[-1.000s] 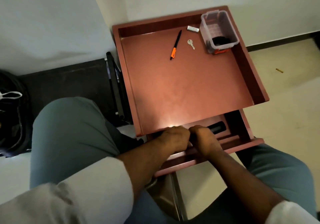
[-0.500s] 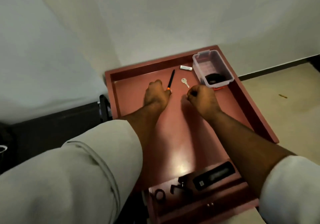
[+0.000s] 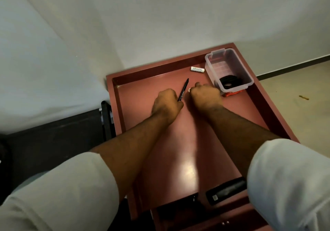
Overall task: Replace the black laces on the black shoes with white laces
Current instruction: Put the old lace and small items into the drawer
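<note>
While left hand [image 3: 167,103] grips pen [image 3: 184,89], right hand [image 3: 205,95] fingers curl, contents unclear.

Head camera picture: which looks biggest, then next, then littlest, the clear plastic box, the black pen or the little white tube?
1. The clear plastic box, easily the biggest.
2. The black pen, long but thin; the left hand hides its lower end.
3. The little white tube, the littlest.
All three lie about equally far away.

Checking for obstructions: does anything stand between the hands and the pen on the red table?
Nothing visible does. The left hand holds the pen by its lower end. The right hand is curled just beside it, near the clear box.
</note>
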### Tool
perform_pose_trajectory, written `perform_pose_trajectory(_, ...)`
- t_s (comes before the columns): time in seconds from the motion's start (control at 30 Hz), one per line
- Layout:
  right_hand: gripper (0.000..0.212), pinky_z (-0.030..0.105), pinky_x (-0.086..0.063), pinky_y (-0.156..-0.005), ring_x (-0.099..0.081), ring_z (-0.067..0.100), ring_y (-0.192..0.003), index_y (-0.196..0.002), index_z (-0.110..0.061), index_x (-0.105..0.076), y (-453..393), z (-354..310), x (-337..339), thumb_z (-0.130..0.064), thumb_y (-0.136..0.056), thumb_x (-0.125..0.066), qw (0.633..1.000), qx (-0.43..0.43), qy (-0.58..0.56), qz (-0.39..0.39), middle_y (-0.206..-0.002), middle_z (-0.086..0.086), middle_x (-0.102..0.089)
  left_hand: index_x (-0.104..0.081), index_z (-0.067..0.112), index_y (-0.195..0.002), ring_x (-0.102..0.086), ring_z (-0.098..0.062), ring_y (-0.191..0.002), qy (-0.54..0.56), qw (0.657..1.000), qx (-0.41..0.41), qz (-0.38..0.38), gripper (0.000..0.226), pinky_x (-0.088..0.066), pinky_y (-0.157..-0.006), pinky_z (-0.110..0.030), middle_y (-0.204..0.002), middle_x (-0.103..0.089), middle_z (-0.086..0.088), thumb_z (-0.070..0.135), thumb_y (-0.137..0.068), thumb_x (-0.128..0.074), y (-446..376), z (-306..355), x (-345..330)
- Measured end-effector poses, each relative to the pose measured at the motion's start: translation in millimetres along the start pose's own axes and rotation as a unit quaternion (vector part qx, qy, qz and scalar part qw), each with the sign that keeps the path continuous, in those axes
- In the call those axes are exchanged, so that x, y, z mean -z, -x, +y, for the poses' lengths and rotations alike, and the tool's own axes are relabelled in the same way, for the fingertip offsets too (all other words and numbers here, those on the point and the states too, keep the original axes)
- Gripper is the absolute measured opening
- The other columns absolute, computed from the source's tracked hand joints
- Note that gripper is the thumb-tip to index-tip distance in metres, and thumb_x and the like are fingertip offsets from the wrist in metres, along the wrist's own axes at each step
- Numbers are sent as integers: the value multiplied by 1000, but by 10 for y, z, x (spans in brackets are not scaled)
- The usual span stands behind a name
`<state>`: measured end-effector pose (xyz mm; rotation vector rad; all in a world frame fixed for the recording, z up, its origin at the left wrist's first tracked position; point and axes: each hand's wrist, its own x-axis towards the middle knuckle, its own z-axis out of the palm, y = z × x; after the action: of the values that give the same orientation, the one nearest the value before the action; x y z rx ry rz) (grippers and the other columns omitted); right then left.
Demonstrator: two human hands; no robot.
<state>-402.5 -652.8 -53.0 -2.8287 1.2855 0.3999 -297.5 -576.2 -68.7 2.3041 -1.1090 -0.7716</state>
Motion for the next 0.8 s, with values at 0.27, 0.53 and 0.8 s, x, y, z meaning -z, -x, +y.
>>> perform_pose_trajectory(0.27, 29, 41, -50, -83, -60, 31, -109, -122, -8, -58, 254, -140, 135, -14, -98, -44, 993, 35, 71, -88, -120, 13, -58, -62, 15, -72, -67, -31, -74, 51, 998, 19, -19, 6, -57, -69, -38, -76, -69, -8, 19, -73, -66, 361, -89, -69)
perform_pose_trajectory(0.53, 30, 43, -49, -91, -56, 31, -117, -127, -9, -54, 205, -144, 195, -11, -98, -48, 988, 18, 58, -140, -128, 13, -55, -66, 12, -79, -68, -32, -73, 58, 997, 53, -25, 8, -58, -70, -39, -81, -69, -12, 18, -74, -68, 426, -167, 20)
perform_pose_trajectory(0.8, 36, 34, -45, -91, -56, 30, -110, -133, -18, -53, 4, 83, 237, -21, -97, -52, 982, 68, -65, -163, -123, 13, -57, -62, 9, -84, -68, -32, -72, 64, 995, 68, -31, 12, -60, -67, -42, -85, -68, -13, 15, -81, -72, 334, -156, 9)
